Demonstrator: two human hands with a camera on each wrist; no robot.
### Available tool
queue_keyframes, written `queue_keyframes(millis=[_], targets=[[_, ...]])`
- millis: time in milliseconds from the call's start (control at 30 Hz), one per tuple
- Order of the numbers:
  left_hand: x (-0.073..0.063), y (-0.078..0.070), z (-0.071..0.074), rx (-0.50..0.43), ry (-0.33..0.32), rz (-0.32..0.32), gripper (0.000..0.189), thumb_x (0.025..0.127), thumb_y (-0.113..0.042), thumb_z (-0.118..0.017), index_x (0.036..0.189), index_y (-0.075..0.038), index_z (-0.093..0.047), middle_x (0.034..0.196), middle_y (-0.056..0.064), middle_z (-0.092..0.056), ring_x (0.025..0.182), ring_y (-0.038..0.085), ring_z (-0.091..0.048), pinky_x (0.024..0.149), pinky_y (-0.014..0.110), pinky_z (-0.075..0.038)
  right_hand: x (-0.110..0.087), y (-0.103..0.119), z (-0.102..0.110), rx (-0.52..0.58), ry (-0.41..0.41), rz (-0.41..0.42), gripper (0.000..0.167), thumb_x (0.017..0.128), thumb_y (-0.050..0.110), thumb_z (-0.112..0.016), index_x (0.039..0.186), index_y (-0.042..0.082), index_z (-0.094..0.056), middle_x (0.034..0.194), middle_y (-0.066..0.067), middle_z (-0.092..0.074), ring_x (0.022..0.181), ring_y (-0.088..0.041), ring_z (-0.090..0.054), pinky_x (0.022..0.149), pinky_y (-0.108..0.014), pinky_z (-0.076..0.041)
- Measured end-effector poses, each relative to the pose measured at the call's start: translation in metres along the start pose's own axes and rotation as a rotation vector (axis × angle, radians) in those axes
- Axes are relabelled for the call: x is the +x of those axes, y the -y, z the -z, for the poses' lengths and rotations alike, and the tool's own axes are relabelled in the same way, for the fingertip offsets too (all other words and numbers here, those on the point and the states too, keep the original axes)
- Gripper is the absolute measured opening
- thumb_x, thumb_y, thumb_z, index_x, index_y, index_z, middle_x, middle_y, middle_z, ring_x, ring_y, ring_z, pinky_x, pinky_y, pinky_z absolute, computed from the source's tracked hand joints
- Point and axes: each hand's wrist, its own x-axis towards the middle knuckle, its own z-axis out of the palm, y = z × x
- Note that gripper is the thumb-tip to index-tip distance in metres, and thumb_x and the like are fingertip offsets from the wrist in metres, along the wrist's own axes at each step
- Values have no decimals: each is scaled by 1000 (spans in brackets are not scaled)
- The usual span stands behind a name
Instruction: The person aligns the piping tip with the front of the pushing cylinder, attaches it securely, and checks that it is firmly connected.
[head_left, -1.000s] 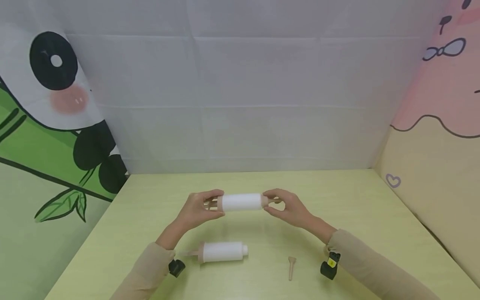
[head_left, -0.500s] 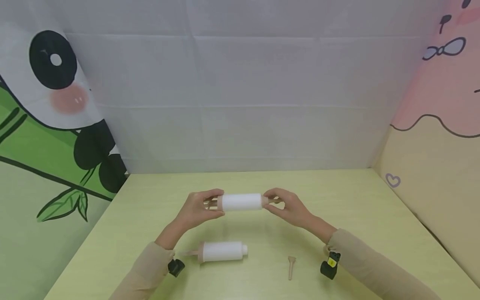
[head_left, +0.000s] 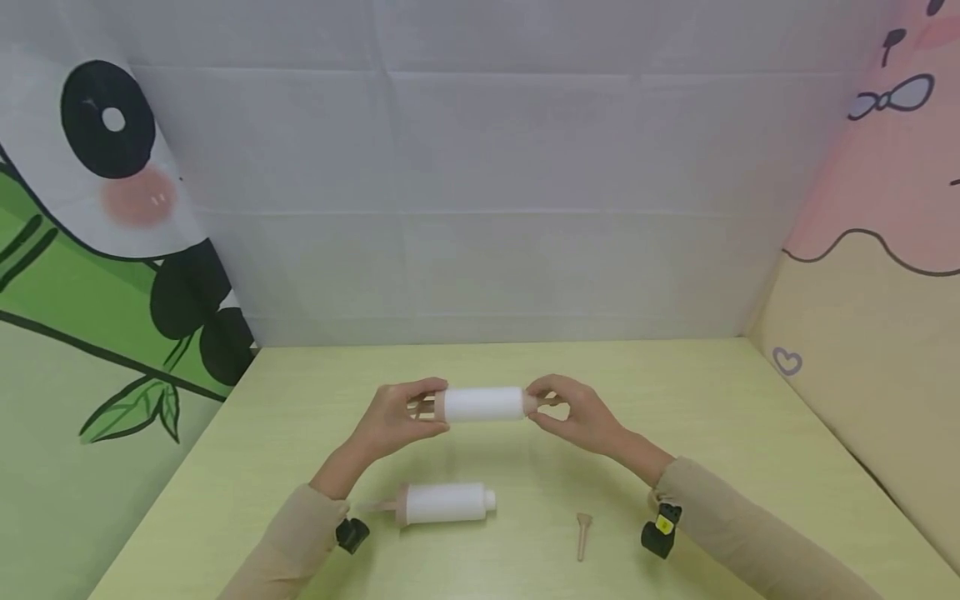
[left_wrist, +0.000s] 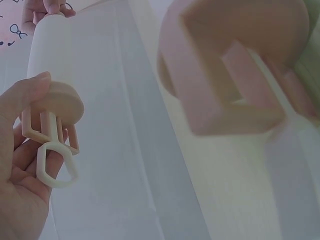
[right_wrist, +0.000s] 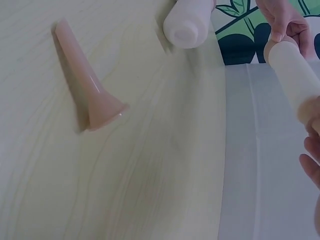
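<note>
A white-barrelled piping syringe (head_left: 483, 404) is held level above the table between both hands. My left hand (head_left: 396, 414) grips its pinkish collar end, thumb along the barrel. In the left wrist view, finger loops and a white ring plunger handle (left_wrist: 41, 165) stick out beneath that collar (left_wrist: 67, 102). At the other end, the fingers of my right hand (head_left: 583, 418) pinch the pinkish tip piece, partly hidden by them. A second white syringe (head_left: 446, 503) lies on its side on the table, its plunger end towards my left wrist.
A small pinkish flared nozzle (head_left: 582, 537) lies on the pale yellow table (head_left: 712, 400), below my right hand. Behind the table hangs a grey-white sheet (head_left: 510, 208). Printed cartoon panels stand left and right. Black cameras (head_left: 660, 533) sit on both wrists.
Both arms and the held syringe stay in place. The right fingers shift slightly at the tip piece. The second syringe and the loose nozzle have not moved.
</note>
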Motion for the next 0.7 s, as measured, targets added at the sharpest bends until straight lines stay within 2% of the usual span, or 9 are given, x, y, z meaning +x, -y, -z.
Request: queue_keyframes(millis=[267, 533, 700], targets=[[0, 0, 0, -14, 3, -1, 43, 67, 12, -72, 108, 12, -58, 104, 27, -61, 89, 37, -63, 76, 41, -52, 0, 0, 1, 3, -5, 1, 31, 76, 5, -72, 104, 5, -59, 100, -6, -63, 87, -18, -61, 66, -32, -55], [0, 2, 0, -6, 4, -16, 43, 67, 12, -72, 107, 11, -58, 103, 26, -61, 88, 36, -63, 76, 40, -52, -2, 1, 0, 29, 11, -49, 34, 74, 6, -73, 105, 5, -58, 102, -6, -63, 91, -17, -61, 72, -30, -54], [2, 29, -4, -6, 3, -30, 44, 68, 7, -75, 109, 7, -59, 104, 22, -62, 88, 30, -65, 75, 36, -53, -2, 0, 0, 48, 16, -55, 29, 77, 6, -71, 103, 6, -60, 100, -5, -64, 89, -17, -62, 71, -30, -54]])
